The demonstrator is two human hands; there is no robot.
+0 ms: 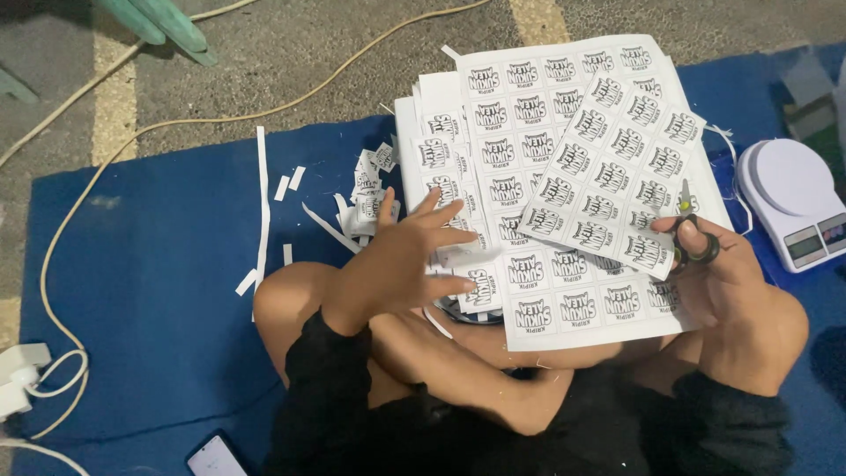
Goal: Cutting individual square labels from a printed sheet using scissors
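Note:
I sit cross-legged with a stack of printed label sheets (538, 123) on my knees and on the blue mat (150, 264). My right hand (718, 273) grips dark-handled scissors (689, 234), their blades pointing up into a loose tilted label sheet (617, 167) that lies on top of the stack. My left hand (410, 256) hovers with fingers spread over the stack's left edge, touching a cut strip of labels (467, 256). A small pile of cut labels (366, 198) lies just left of the stack.
A white kitchen scale (793, 211) stands on the mat at right. Paper offcut strips (263, 203) lie on the mat at left. A cream cable (97, 167) loops to a white plug block (18, 375). A phone (216, 457) lies by my left knee.

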